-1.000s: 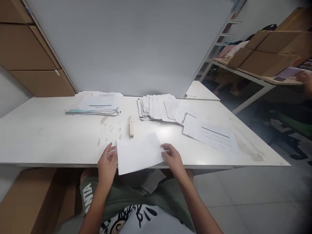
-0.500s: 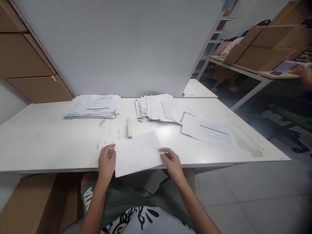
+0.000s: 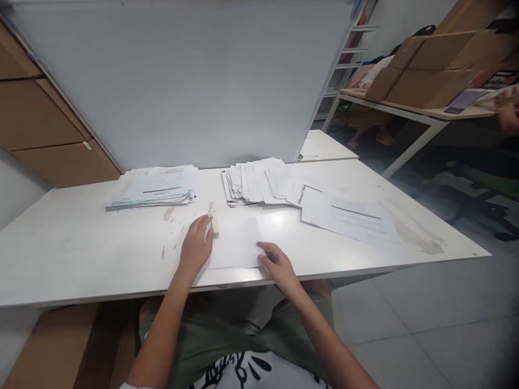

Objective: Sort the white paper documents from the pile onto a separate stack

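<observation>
A white sheet of paper, perhaps more than one, lies on the white desk close to its front edge. My left hand is over the sheet's left side, fingertips and thumb reaching the left side of a small cream stapler-like object. Its fingers are curved with a gap to the thumb; no closed grip shows. At the right edge of the sheet, my right hand rests with index finger and thumb apart, tips touching the paper.
A stack of printed papers sits back left. Fanned folded papers lie at back centre, beside loose printed sheets. A whiteboard-like panel stands behind. Cardboard boxes and another person's hand are far right.
The sheet went from being held between both hands, overhanging the front edge, to lying on the desk. My left hand left its edge and moved up and right to the cream object.
</observation>
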`<state>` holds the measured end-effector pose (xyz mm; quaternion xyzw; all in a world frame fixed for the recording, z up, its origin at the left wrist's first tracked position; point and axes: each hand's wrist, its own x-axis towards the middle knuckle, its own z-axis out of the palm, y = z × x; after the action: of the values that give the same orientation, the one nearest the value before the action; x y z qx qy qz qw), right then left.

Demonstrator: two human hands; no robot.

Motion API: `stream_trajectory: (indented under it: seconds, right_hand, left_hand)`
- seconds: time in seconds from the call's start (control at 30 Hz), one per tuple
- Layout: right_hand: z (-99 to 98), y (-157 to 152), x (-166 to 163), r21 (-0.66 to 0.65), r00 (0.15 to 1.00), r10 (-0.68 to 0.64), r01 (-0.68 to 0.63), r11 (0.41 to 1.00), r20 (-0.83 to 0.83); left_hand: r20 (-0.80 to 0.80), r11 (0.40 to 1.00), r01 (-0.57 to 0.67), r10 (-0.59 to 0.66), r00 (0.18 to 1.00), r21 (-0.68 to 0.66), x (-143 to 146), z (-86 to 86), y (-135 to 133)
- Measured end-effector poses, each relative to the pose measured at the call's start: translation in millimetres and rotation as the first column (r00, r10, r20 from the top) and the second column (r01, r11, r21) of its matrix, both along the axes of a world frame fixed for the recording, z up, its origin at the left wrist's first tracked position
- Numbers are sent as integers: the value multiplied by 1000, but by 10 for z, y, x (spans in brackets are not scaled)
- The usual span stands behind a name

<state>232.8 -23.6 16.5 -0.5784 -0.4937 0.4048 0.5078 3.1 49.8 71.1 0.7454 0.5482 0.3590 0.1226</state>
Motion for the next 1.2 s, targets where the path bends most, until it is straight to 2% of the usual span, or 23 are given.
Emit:
stream_trajectory:
  seconds: [0.07, 0.13, 0.27, 0.43, 0.63, 0.77, 0.83, 0.93, 1.07, 1.2]
  right_hand:
    - [-35, 29, -4, 19, 999, 43, -43, 999, 30]
    - [-59, 49, -5, 26, 996, 84, -85, 996, 34]
    - [-54, 54, -11, 62, 991, 131, -132, 989, 19]
    - [-21, 85, -33, 79, 979, 202, -200, 976, -13]
    - [74, 143, 26, 1, 942, 217, -224, 975, -256]
    - [166, 134, 64, -90, 943, 256, -279, 956, -211]
    - [188, 123, 73, -97, 939, 291, -312, 945, -184]
    - [190, 119, 82, -88, 934, 315, -332, 939, -167]
    - [168, 148, 90, -109, 923, 321, -349, 931, -212]
    - [109, 187, 71, -122, 921, 292, -331, 936, -259]
  left_hand:
    - [2, 994, 110, -110, 994, 9, 169, 65, 216]
    - [25, 986, 168, -168, 985, -6, 309, 68, 441]
    - [49, 977, 206, -203, 978, -53, 436, -68, 730]
    - [8, 977, 213, -213, 977, -20, 375, -210, 811]
    - [-135, 972, 233, -227, 965, 37, 367, -284, 837]
    - [-166, 966, 227, -205, 964, 123, 401, -348, 843]
    - [-130, 968, 220, -204, 970, 125, 397, -335, 841]
    - [-46, 980, 191, -189, 981, 55, 368, -263, 818]
    - [146, 996, 60, -49, 988, -71, 332, -164, 744]
    - [371, 990, -18, 70, 926, -141, 319, -122, 689]
